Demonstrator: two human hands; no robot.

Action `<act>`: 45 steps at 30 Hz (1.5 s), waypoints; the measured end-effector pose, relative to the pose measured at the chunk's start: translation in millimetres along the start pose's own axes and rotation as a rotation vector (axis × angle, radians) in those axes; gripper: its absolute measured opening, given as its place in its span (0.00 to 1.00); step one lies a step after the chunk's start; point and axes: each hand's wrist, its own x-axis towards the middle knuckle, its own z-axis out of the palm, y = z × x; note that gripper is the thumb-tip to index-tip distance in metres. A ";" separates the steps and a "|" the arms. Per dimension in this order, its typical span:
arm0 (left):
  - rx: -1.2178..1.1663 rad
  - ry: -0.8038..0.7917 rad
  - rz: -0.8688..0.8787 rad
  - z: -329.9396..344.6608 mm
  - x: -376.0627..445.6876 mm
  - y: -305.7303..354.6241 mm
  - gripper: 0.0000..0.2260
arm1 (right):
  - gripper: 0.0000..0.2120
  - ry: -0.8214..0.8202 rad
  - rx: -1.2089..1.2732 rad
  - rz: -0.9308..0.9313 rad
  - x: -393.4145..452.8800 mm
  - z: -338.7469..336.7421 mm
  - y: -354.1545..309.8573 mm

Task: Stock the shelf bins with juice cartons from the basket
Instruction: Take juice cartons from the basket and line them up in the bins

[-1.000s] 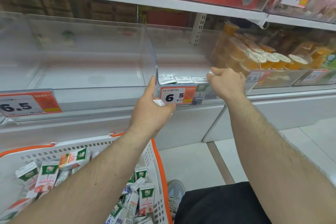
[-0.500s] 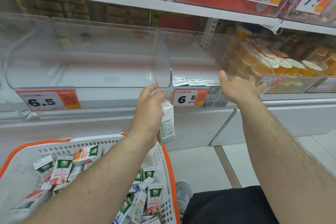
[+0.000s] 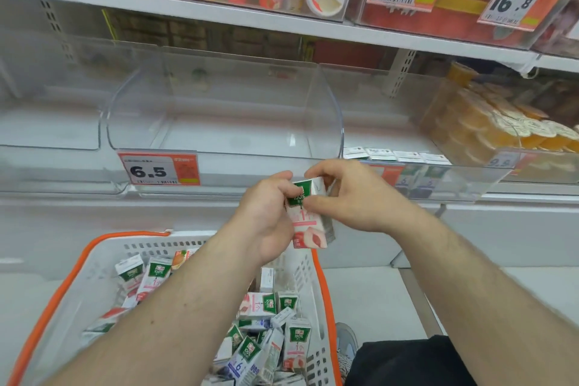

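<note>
A small juice carton (image 3: pixel 308 222), green on top and pink below with a peach picture, is upright in front of the shelf edge. My left hand (image 3: pixel 266 216) grips its left side and my right hand (image 3: pixel 351 197) pinches its top right. Below is a white basket (image 3: pixel 103 263) with an orange rim, holding several cartons (image 3: pixel 266 338). A clear bin (image 3: pixel 219 122) with a 6.5 price tag (image 3: pixel 158 168) sits straight ahead with nothing in it. The bin to its right (image 3: pixel 438 178) holds a few cartons along its front.
Orange jelly cups (image 3: pixel 507 128) fill a bin at the right. The upper shelf (image 3: pixel 282 20) carries packed goods and price tags 9.8 and 16.8. Another clear bin (image 3: pixel 47 122) stands at the left. My shoe (image 3: pixel 346 351) rests on the pale floor beside the basket.
My left hand lowered from the bin divider with the carton. My right hand left the right bin's front and came left onto the carton. The view tilted and shifted left.
</note>
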 end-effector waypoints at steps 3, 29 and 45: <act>0.025 -0.030 0.021 -12.7 -5.1 7.6 0.17 | 0.16 -0.022 0.158 0.096 7.1 8.1 -2.9; -0.426 0.599 0.345 -238.0 -59.7 191.3 0.18 | 0.10 0.055 0.124 -0.341 140.5 122.5 -268.2; -0.536 0.472 0.278 -258.2 -53.8 207.9 0.20 | 0.19 -0.378 0.208 0.005 220.3 220.7 -289.8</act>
